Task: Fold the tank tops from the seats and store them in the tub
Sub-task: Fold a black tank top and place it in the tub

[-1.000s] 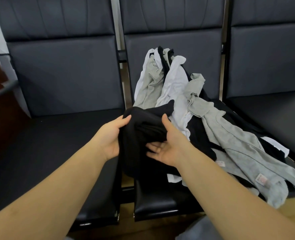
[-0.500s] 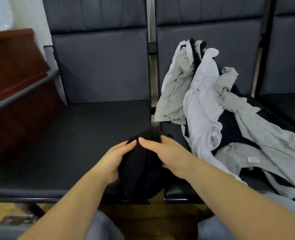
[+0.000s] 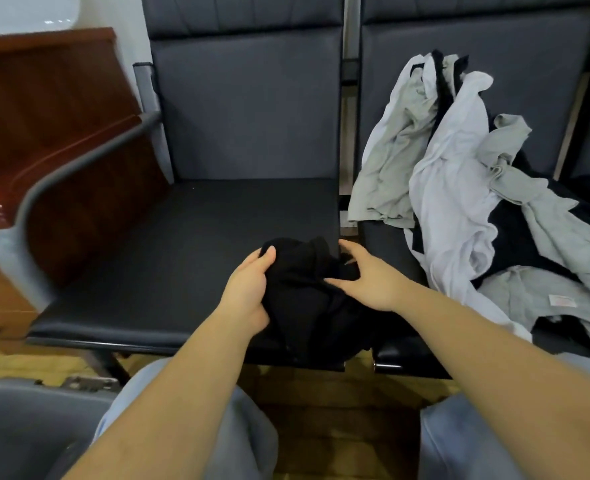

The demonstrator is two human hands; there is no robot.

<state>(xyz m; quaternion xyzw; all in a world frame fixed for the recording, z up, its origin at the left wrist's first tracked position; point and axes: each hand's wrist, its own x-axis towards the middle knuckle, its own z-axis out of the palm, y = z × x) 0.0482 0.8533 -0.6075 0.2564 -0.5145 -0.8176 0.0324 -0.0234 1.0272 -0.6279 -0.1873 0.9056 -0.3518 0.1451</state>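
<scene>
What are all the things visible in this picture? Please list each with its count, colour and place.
black tank top: 1, black, bunched at the front edge of the left seat, between both hands
pile of tank tops: several, grey, white and black, heaped on the right seat and against its back
seats: 2 in full view, dark grey-black, side by side ahead; the edge of a third at far right
armrest: 1, grey, left of the left seat
wooden furniture: 1, reddish brown, far left
tub: 1, grey, bottom left on the floor
floor: wooden, yellowish brown, under the seats
legs: 2, in light blue trousers, bottom
left hand: grips the black tank top
right hand: fingers pinch the same top
</scene>
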